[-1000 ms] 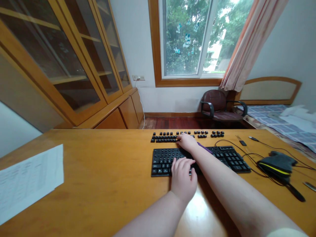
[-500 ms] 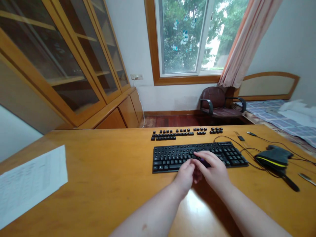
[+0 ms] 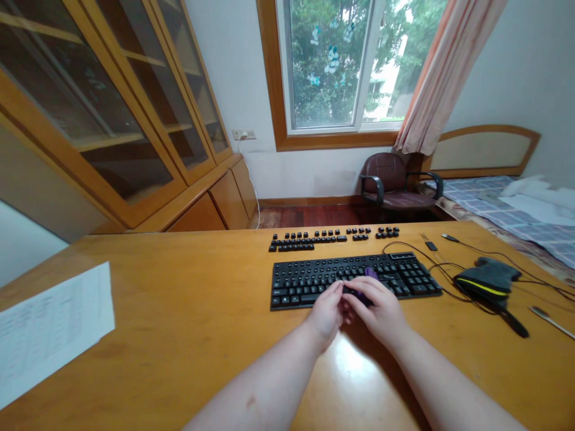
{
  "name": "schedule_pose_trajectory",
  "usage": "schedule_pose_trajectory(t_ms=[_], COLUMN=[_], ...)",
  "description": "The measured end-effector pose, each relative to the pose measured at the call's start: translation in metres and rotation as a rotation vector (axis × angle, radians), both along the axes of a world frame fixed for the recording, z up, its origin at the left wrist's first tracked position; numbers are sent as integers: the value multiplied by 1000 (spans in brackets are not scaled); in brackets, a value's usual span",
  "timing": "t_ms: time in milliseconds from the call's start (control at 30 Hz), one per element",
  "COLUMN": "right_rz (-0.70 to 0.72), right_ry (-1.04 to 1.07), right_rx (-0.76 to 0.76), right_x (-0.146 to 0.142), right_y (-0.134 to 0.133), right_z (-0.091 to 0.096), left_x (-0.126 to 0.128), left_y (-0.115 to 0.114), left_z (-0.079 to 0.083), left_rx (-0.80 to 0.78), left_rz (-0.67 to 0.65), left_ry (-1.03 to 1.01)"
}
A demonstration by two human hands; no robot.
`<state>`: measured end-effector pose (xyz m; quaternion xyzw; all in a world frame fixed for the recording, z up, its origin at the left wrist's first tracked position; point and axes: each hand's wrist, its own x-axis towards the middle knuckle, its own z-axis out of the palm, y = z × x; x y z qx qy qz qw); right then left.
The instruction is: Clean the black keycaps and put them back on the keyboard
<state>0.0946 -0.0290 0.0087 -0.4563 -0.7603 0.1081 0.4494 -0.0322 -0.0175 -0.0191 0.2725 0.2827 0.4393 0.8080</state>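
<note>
My left hand (image 3: 329, 312) and my right hand (image 3: 376, 308) meet fingertip to fingertip just above the front edge of a black keyboard (image 3: 305, 281). The right hand is closed around a purple thing (image 3: 371, 273), whose end pokes out above the knuckles; its kind is mostly hidden. My left thumb and finger are pinched together against the right fingertips, and whatever is between them is too small to make out. The upper rows of the keyboard show bare key stems, while caps still cover the lower rows and number pad.
Loose black keycaps (image 3: 305, 241) lie in rows behind the keyboard. To the right are a grey brush-like thing with a yellow stripe (image 3: 487, 284), cables, a USB plug (image 3: 449, 237), a small black piece (image 3: 431, 246) and a thin brush (image 3: 552, 322). Printed paper (image 3: 54, 329) lies left.
The view has shifted slightly. More of the purple thing shows above my right hand now. Both hands stay together at the keyboard's front edge.
</note>
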Motion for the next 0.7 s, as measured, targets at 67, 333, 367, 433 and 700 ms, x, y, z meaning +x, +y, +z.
schedule_pose_trajectory(t_ms=[67,333,367,433,700], right_rz=[28,-258,-272,-263,-199], right_ry=[1,631,718,805,401], right_rx=[-19,9,-30,-149,-135], right_x=[0,7,7,6,5], right_y=[-1,9,11,14,9], right_z=[-1,-9,-10,-11,-2], left_x=[-1,0,-1,-1,-1], left_y=[0,2,2,2,1], left_z=[3,10,10,11,13], left_rx=[-5,40,41,38,76], left_rz=[7,29,31,26,-26], left_ry=[-16,-75,-76,-77,-64])
